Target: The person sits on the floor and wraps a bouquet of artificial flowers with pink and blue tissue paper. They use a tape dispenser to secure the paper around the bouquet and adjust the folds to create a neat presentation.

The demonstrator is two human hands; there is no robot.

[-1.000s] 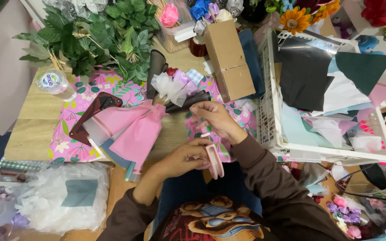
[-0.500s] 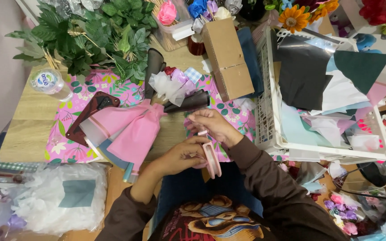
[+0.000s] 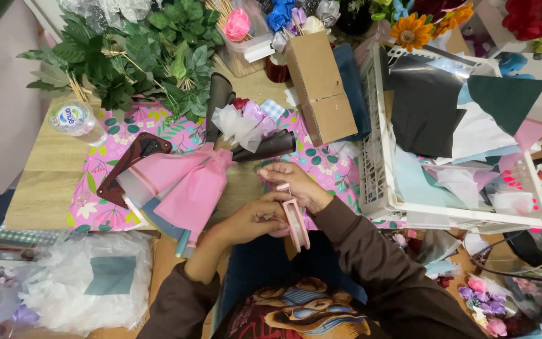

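My left hand (image 3: 252, 218) and my right hand (image 3: 296, 181) meet at the near edge of the table, over my lap. Both are closed on a pink ribbon spool (image 3: 297, 225) that stands on edge between them. My left hand grips its side. The fingers of my right hand pinch a short pink strip at its top. Just left of my hands lies a cone of pink wrapping paper (image 3: 189, 188) with white and blue layers. Crumpled white and lilac tissue (image 3: 241, 122) and a dark paper roll (image 3: 271, 147) lie at its far end.
A tall cardboard box (image 3: 318, 88) stands behind my hands. To the right is a white wire basket (image 3: 374, 163) of paper sheets. Green leaf stems (image 3: 133, 56) and a water bottle (image 3: 73, 119) are at the far left. A white plastic bag (image 3: 83, 282) lies near left, and flowers line the back.
My hands stay together on the spool. The right hand has drawn slightly nearer to my body, and the view has shifted a little.
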